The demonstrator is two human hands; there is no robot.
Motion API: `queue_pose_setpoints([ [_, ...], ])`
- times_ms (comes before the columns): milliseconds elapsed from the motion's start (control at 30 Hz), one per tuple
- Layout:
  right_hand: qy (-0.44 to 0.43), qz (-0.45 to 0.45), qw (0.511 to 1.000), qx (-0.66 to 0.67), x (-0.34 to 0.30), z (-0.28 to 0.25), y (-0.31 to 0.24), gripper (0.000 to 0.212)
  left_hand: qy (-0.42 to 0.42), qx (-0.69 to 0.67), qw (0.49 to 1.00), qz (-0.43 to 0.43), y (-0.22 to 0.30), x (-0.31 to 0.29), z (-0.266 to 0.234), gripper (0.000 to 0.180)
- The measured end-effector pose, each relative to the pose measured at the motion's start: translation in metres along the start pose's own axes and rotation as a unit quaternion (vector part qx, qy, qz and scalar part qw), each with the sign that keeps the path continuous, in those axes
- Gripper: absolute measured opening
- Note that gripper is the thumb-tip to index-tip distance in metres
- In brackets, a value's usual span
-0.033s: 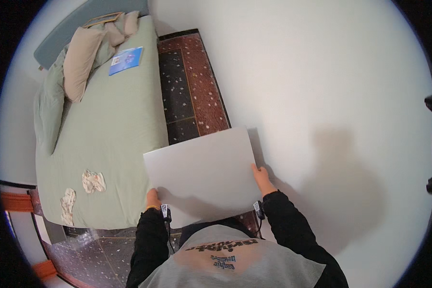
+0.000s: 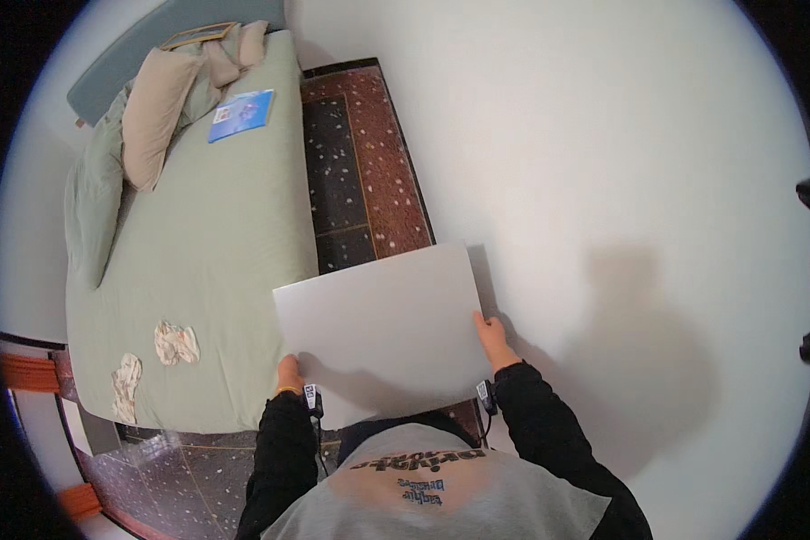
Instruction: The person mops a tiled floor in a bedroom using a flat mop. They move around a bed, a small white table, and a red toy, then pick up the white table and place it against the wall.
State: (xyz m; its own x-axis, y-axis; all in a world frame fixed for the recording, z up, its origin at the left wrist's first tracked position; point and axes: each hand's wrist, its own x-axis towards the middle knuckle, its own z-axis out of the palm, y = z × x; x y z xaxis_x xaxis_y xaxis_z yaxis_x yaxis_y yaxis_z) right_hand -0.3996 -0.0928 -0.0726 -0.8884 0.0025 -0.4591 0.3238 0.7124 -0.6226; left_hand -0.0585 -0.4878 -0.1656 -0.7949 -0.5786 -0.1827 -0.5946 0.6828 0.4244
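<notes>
A flat, pale grey-white rectangular board (image 2: 382,315) spans the space in front of my body. My left hand (image 2: 289,373) grips its left edge near the lower corner, thumb over the top face. On the opposite edge, my right hand (image 2: 491,337) has hold of the board with the thumb likewise on top. The fingers beneath it are hidden, and so is its underside. Its left edge overlaps the side of the bed from this angle; whether they touch, I cannot tell.
To the left stretches a bed with a green sheet (image 2: 216,243), holding pillows (image 2: 157,117), a blue flat item (image 2: 241,115) and two crumpled cloths (image 2: 176,342) (image 2: 127,387). A white wall (image 2: 603,162) rises on the right. Dark, speckled floor (image 2: 337,180) runs between bed and wall.
</notes>
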Motion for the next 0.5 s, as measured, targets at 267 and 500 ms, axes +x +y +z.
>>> queue_pose_setpoints([
  [267, -0.031, -0.003, 0.999, -0.043, 0.084, 0.026, -0.074, 0.066, -0.037, 0.03, 0.999, -0.01, 0.007, 0.121, -0.006, 0.036],
  [500, -0.06, 0.027, 0.998, -0.018, 0.159, 0.045, -0.161, 0.064, -0.062, 0.099, 0.993, 0.017, 0.013, 0.244, -0.045, 0.034],
])
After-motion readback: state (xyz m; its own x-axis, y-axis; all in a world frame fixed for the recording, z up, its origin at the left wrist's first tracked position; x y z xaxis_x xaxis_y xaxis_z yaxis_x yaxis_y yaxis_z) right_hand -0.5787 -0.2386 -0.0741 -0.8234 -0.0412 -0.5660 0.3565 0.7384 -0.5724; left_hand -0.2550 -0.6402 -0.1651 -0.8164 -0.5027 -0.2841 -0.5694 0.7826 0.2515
